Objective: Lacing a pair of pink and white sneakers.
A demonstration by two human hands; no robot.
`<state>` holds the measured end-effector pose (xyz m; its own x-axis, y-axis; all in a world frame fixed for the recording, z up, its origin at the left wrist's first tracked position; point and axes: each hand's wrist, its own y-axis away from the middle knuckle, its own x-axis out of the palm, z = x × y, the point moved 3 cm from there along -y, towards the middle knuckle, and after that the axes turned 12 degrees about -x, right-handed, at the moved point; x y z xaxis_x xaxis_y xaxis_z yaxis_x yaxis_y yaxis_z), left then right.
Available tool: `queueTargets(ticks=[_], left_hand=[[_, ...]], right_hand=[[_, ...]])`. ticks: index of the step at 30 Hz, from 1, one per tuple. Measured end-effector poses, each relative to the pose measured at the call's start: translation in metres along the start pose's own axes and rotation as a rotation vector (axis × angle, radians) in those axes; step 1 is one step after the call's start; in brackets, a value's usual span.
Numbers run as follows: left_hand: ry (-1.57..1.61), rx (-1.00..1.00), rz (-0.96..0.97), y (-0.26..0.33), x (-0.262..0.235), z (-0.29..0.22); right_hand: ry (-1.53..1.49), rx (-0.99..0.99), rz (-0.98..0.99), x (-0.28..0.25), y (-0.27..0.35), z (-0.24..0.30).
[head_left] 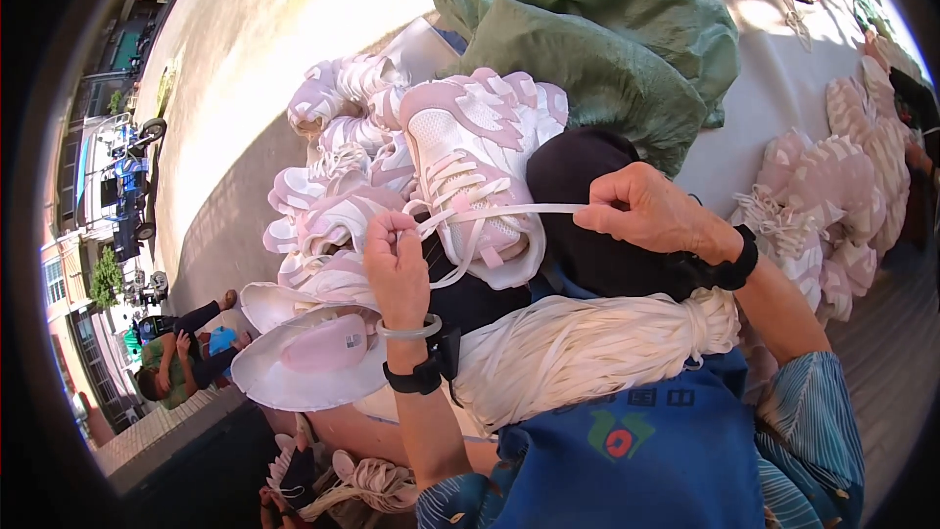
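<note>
A white flat shoelace (519,210) is pulled nearly straight between my two hands. My left hand (397,260) is closed, pinching it near the shoe, and my right hand (651,216) grips its other side with curled fingers. Just beyond my hands, a white and pink sneaker (460,137) lies with its laced front and tongue toward me. Lace is threaded in its eyelets, and a loose loop hangs beside the tongue. Dark cloth (587,225) covers my legs under the shoe. Across my lap rests a thick bundle of cream laces (587,343).
Several similar sneakers (333,206) are heaped at left. A green woven sheet (597,29) lies crumpled beyond. More sneakers (822,186) are piled at right near another person. At far left, a person (181,362) sits beside the road. White pieces with a pink oval (323,343) lie by my left forearm.
</note>
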<state>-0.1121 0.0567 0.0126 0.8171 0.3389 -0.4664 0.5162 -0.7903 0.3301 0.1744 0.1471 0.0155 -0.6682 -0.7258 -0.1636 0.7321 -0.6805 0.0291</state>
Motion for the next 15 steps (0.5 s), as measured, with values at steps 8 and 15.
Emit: queueTargets(ticks=[8,15], left_hand=[[0.167,0.077,-0.126,0.019,-0.022,-0.047],[0.015,-0.132,0.294,0.064,-0.014,-0.041]], right_hand=[[0.01,0.005,0.032,-0.001,0.002,-0.003],[0.04,-0.027,0.085,0.003,0.007,0.013]])
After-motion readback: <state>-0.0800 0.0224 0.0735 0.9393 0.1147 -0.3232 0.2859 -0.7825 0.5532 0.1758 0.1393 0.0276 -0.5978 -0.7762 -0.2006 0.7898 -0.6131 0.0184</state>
